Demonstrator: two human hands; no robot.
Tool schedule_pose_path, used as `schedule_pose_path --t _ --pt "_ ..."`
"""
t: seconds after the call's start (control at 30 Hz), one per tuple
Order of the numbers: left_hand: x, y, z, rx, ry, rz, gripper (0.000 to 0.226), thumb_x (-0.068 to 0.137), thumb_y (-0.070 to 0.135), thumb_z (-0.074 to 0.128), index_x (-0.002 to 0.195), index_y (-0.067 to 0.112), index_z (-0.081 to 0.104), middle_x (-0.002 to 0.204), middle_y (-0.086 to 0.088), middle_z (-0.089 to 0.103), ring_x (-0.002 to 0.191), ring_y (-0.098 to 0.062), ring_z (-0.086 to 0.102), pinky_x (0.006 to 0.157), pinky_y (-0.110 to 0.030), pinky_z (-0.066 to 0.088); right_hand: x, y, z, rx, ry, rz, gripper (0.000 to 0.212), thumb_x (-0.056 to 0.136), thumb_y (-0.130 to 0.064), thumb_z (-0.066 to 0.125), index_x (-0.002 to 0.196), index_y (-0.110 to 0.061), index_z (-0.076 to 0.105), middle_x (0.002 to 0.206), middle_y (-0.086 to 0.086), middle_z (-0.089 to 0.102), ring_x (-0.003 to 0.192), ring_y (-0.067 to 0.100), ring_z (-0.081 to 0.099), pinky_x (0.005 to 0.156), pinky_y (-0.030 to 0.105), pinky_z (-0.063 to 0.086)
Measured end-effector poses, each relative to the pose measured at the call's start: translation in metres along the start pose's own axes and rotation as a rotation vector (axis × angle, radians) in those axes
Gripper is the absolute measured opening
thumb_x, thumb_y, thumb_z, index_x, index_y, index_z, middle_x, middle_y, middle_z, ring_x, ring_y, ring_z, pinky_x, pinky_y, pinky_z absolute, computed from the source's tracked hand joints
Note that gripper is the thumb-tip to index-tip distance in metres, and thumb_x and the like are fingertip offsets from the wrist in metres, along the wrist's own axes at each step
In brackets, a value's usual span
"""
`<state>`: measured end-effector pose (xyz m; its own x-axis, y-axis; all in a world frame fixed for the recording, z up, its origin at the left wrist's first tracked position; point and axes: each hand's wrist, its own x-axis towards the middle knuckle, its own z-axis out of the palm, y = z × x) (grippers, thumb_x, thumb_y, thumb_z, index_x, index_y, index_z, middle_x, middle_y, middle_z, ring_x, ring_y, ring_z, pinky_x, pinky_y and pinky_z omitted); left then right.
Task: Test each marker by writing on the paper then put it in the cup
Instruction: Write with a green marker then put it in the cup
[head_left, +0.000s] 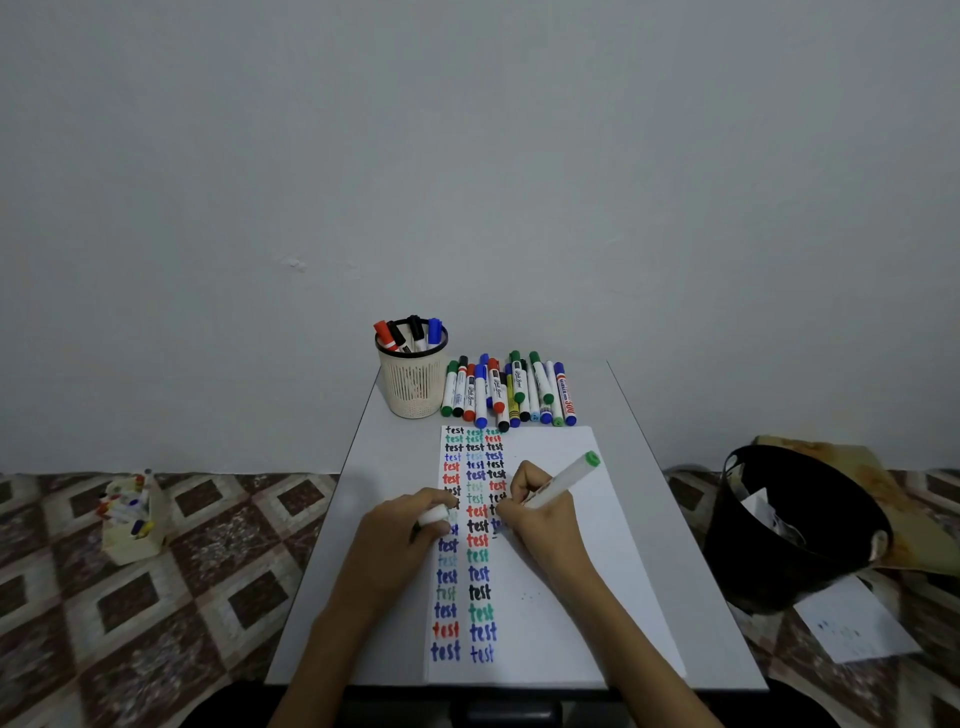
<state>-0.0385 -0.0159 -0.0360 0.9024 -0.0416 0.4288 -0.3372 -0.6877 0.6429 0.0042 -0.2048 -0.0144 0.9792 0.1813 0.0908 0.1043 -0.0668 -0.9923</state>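
- Plain grey wall behind, and a grey table (675, 545) carrying the work.
- The white marker with a green end (563, 480) is in the right hand (535, 506), whose fingers curl round its lower barrel. Its tip is down on the white sheet of paper (561, 597), at the third column of coloured "test" words.
- The marker's long axis slants from the tip, low and left under the fingers, up to the green end, far and right.
- The left hand (405, 535) rests on the paper's left columns, fingers closed round a pale cap-like piece (434, 515); whether it is this marker's cap I cannot tell.
- The cream mesh cup with a black rim (413, 387) stands past the paper's far left corner, already holding a few markers. From the writing hand it lies forward and to the left, almost straight ahead of the left hand, so I judge the capped marker must travel across the written columns.
- A heap of capped markers (511, 392) lies just right of the cup, untested as far as I can judge.
- A black bin (795, 525) sits off the table's right edge.
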Motion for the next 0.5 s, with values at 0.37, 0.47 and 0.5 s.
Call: schedule_pose_path --t 0.37,0.47,0.5 --pt "0.0010 -0.0027 0.0002 0.002 0.005 0.007 0.047 0.083 0.058 0.044 0.105 0.021 0.063 0.100 0.005 0.071 0.082 -0.006 0.067 0.071 -0.026 0.058 -0.0010 0.0003 -0.0036 0.030 -0.028 -0.002 0.037 0.080 0.020 0.056 0.065 -0.007 0.036 0.056 -0.006 0.060 0.070 0.008 0.068 0.051 0.022 0.052" --pt "0.0007 -0.0022 0.0002 -0.005 -0.001 0.001 0.048 0.082 0.059 0.044 0.105 0.022 0.063 0.100 0.006 0.070 0.083 -0.006 0.068 0.072 -0.026 0.058 -0.0008 0.0029 -0.0009 0.009 -0.007 -0.020 0.035 0.080 0.016 0.058 0.065 -0.007 0.036 0.066 0.007 0.061 0.084 0.021 0.071 0.059 0.033 0.057" --pt "0.0006 -0.0021 0.0005 -0.006 -0.001 -0.002 0.047 0.082 0.058 0.044 0.105 0.022 0.063 0.100 0.006 0.070 0.083 -0.006 0.068 0.072 -0.026 0.058 -0.0012 0.0029 -0.0004 0.014 0.004 -0.027 0.034 0.080 0.016 0.058 0.066 -0.007 0.036 0.064 0.006 0.059 0.082 0.021 0.070 0.058 0.031 0.056"
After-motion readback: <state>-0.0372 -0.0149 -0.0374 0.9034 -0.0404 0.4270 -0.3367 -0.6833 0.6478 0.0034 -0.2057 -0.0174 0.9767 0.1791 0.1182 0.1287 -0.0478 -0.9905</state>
